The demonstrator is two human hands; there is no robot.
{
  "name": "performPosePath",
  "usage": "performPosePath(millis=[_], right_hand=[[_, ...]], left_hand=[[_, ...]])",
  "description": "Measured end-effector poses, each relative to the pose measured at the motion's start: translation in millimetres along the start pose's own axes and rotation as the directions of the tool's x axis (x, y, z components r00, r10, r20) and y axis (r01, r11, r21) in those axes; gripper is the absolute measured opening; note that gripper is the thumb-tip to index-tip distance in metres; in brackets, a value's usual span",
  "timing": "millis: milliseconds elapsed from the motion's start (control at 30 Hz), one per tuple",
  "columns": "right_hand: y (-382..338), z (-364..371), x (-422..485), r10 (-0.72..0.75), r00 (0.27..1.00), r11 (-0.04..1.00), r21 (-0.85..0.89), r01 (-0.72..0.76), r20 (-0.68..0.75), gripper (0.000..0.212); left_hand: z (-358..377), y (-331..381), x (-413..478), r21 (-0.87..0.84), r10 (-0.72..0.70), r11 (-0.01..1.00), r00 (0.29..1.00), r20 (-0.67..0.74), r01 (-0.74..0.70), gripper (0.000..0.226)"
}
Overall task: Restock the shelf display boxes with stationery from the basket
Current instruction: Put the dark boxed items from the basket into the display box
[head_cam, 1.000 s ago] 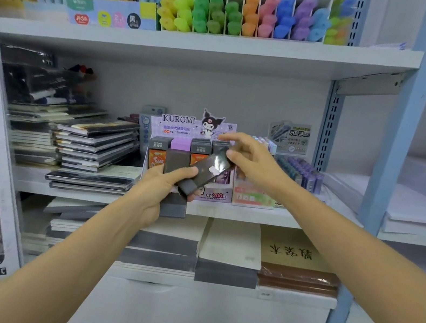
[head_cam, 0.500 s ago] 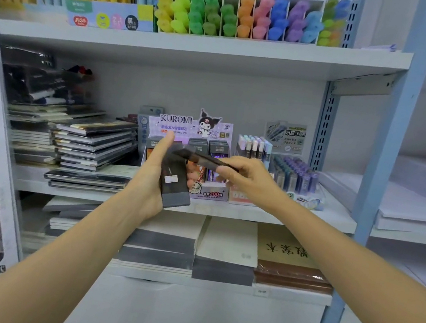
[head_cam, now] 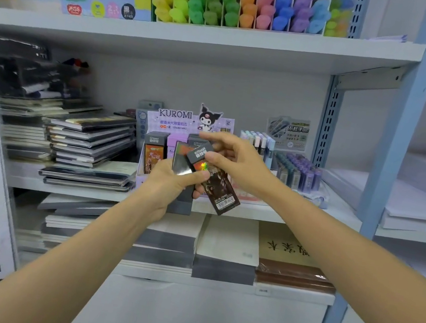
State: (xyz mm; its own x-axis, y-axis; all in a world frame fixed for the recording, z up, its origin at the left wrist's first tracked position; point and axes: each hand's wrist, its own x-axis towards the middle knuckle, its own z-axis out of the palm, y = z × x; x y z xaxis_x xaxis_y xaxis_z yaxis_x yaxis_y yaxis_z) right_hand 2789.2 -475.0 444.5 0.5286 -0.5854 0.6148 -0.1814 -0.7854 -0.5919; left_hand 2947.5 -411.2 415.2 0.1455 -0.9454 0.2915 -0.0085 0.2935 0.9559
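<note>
Two hands work just in front of the middle shelf (head_cam: 268, 213). The left hand (head_cam: 165, 184) has its grip wrapped round a stack of dark packs (head_cam: 181, 160), with the thumb laid across the front face. The right hand (head_cam: 235, 159) has its grip pinched on the grey top end of a single dark pack (head_cam: 218, 188) that bears a holographic patch. This pack is tilted, barcode end down and to the right, and overlaps the stack. Both are held directly before the Kuromi display box (head_cam: 181, 123), which stands on the shelf with packs upright in its slots, among them an orange-faced pack (head_cam: 150, 154) at its left end. The basket is not in view.

Step in hand, by judgement: one pack is being separated from the held stack for loading. The next move calls for turning that pack upright, aligning it with a slot that has room, and lowering it in while the left hand holds the remainder clear. The hands cover the middle slots, so which one has room cannot be told.
</note>
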Motion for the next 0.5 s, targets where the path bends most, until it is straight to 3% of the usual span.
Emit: performPosePath(millis=[100,167,200,333,500], right_hand=[[-5.2,-2.4,9.0,-0.002,0.998,0.999,-0.033,0.0,-0.06,0.027],[-5.0,-8.5,14.8,0.044,0.981,0.999,0.003,-0.044,-0.187,0.021],[-4.1,-12.3,17.8,0.062,0.965,0.998,0.007,-0.062,-0.254,0.018],[2.1,-23.4,28.9,0.1,0.905,0.994,0.001,-0.11,-0.413,0.018],[14.3,-21.6,37.7,0.101,0.917,0.973,-0.153,-0.171,-0.386,0.016]], left_hand=[[0.0,4.9,1.9,-0.142,-0.086,0.986,0.996,0.025,0.088,0.023],[-5.6,8.0,5.8,-0.318,-0.147,0.934,0.987,0.07,0.162,0.039],[-9.3,8.1,8.6,-0.325,-0.153,0.931,0.986,0.061,0.165,0.041],[-14.7,2.1,15.1,-0.196,-0.143,0.972,0.989,-0.047,0.131,0.033],[-24.6,-12.0,21.5,-0.078,-0.108,0.992,0.993,-0.051,0.104,0.021]])
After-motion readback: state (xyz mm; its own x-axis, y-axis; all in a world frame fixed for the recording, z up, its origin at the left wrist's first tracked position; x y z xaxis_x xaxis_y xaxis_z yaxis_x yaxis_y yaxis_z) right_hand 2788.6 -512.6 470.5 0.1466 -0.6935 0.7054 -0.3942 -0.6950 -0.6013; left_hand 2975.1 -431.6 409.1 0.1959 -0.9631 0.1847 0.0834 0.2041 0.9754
